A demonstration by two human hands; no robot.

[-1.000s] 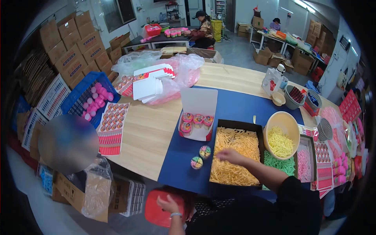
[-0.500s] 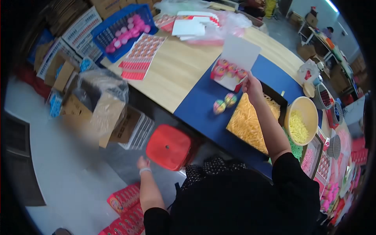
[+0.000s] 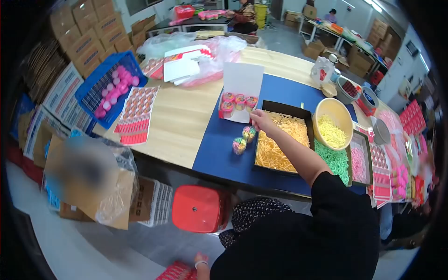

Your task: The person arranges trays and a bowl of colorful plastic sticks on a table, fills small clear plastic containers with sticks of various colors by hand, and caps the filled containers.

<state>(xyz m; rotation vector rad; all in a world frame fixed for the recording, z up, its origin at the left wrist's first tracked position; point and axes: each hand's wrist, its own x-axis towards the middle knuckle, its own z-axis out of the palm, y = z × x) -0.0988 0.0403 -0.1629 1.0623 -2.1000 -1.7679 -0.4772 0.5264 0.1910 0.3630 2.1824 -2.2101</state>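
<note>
An open carton (image 3: 241,79), white inside with its lid standing up, rests on the blue mat and holds several small pink round tubs (image 3: 239,101). My right hand (image 3: 262,121) is at the carton's near right corner, its fingers closed on the edge. Just below that hand, two multicoloured round pieces (image 3: 244,140) lie on the mat. A black tray of orange paper shreds (image 3: 282,142) sits under my right forearm. My left hand (image 3: 201,258) hangs low by my side with its fingers loosely apart, close to red printed packs (image 3: 176,271) on the floor.
A yellow bowl of yellow shreds (image 3: 332,130), green shreds (image 3: 332,161) and pink shreds (image 3: 358,163) stand to the right. A blue crate (image 3: 109,88) of pink pieces and sticker sheets (image 3: 136,114) lie left. A red stool (image 3: 196,208) stands below the table edge. People work farther back.
My view has turned, so the table appears lower and farther left. The carton, tilted before, now sits flat on the mat, with my right hand still at its corner. My left hand hangs lower in view.
</note>
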